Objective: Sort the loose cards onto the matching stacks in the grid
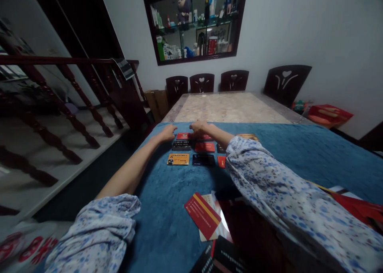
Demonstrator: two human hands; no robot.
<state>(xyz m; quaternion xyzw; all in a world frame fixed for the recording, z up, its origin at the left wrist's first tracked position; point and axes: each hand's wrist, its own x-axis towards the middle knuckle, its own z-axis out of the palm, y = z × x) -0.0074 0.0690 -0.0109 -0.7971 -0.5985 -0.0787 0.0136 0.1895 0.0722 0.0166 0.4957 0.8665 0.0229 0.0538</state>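
Observation:
Cards lie in rows on a blue cloth (163, 189). My left hand (168, 133) is at the far left corner of the rows, beside a red card (184, 136), a finger pointing right. My right hand (198, 128) is just right of that card, partly over another red card (207, 137), its index finger pointing left. What the other fingers hold, if anything, is hidden. Nearer rows show a black card (181, 145), a red card (205, 147), an orange card (178, 159) and a dark card (203, 160). My right sleeve covers part of the right side.
Near me lie a dark red card with a gold stripe (203, 215), pale cards beneath it and black cards (223, 257). Red items (359, 209) sit at the right. Chairs (202, 82) stand behind the table; a wooden railing (74, 89) runs along the left.

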